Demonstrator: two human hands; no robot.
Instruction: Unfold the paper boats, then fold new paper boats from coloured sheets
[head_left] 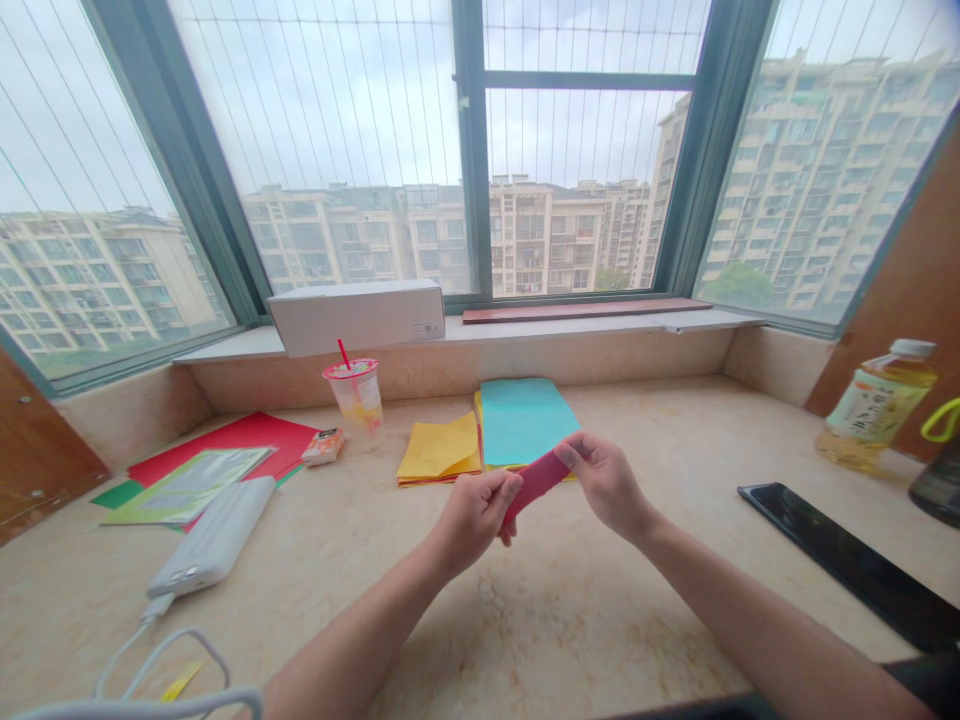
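A folded strip of pink paper (537,480) is held up above the marble sill (570,610), a hand at each end. My left hand (474,518) pinches its near left end, fingers curled shut. Over at the far right end, my right hand (606,482) grips the strip between thumb and fingers. Just behind the hands lie a teal sheet (522,418) and yellow sheets (439,450) stacked flat.
A plastic cup with a red straw (355,396) stands at the left back. Red and green sheets (225,452) lie left, with a white power bank (217,534) and its cable. A black phone (847,560) and a drink bottle (874,404) sit right. A white box (357,314) rests on the window ledge.
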